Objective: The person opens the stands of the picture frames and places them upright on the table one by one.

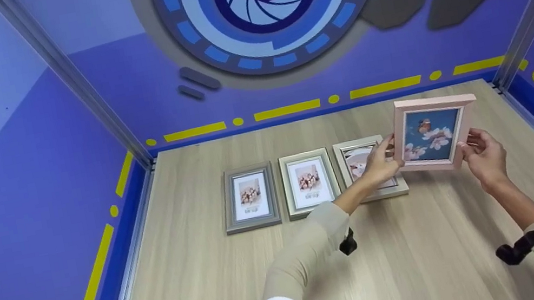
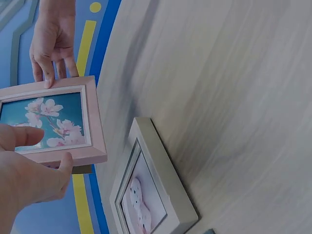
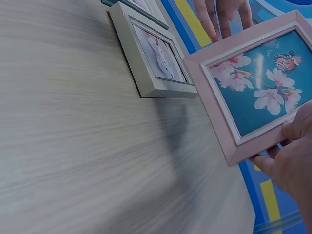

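Note:
A pink picture frame with blossoms and a butterfly on blue is held up above the table, tilted toward the head camera. My left hand grips its left side, and my right hand pinches the right side, thumb in front and fingers behind. Partly covered by the left hand is a pale frame, lying face up with a white spotted animal figure in its picture. To its left a champagne-coloured frame and a grey frame lie in a row.
All this is over a light wood-grain table. Blue-purple printed panels with metal corner posts close in the back and both sides. Dark wrist mounts stick out from the sleeves.

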{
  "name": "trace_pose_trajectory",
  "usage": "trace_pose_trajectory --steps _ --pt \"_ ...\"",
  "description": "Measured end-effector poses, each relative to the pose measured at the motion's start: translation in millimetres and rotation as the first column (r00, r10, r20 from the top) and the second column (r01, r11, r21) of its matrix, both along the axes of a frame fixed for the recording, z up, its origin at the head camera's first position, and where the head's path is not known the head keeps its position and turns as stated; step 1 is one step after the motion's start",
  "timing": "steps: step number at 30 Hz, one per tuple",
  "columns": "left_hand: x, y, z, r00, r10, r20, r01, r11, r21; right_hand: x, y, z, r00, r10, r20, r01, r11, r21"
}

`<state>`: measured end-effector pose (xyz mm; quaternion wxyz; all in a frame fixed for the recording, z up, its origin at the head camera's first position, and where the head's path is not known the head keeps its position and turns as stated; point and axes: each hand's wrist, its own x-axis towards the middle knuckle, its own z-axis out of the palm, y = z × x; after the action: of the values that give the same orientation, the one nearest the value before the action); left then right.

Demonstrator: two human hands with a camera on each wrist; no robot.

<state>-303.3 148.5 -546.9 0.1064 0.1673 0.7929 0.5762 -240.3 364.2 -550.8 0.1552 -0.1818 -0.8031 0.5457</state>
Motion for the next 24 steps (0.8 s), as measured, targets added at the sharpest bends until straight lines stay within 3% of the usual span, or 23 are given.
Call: trace_pose_trajectory --steps 6,9,14,18,24 --pt "-4.5 18.1 -2.5 0.996 0.006 0.091 -0.010 0.999 0.045 -6.7 9.6 -4.3 0.998 -0.064 -0.013 0.065 0.998 0.007" --pt "-5.6 25.3 -5.5 0.995 -0.004 0.095 -0.001 0.999 0.048 -8.1 18.3 -10.3 0.997 -0.073 -0.031 0.071 0.996 -0.060" --pt "-8.3 31.5 -12.4 0.989 -0.082 0.120 0.075 0.995 0.063 -7.3 29.7 -22.5 0.996 -0.084 -0.033 0.078 0.983 -0.164" --pt "-12.3 32.9 -18.4 0.974 -0.154 0.164 0.130 0.980 0.149 -8.2 33.1 -30.9 0.997 -0.076 -0.018 0.073 0.988 -0.137" --pt "-17.6 35.0 -28.9 0.960 -0.184 0.213 0.133 0.963 0.234 -12.9 33.4 -39.2 0.996 -0.084 -0.022 0.080 0.987 -0.141"
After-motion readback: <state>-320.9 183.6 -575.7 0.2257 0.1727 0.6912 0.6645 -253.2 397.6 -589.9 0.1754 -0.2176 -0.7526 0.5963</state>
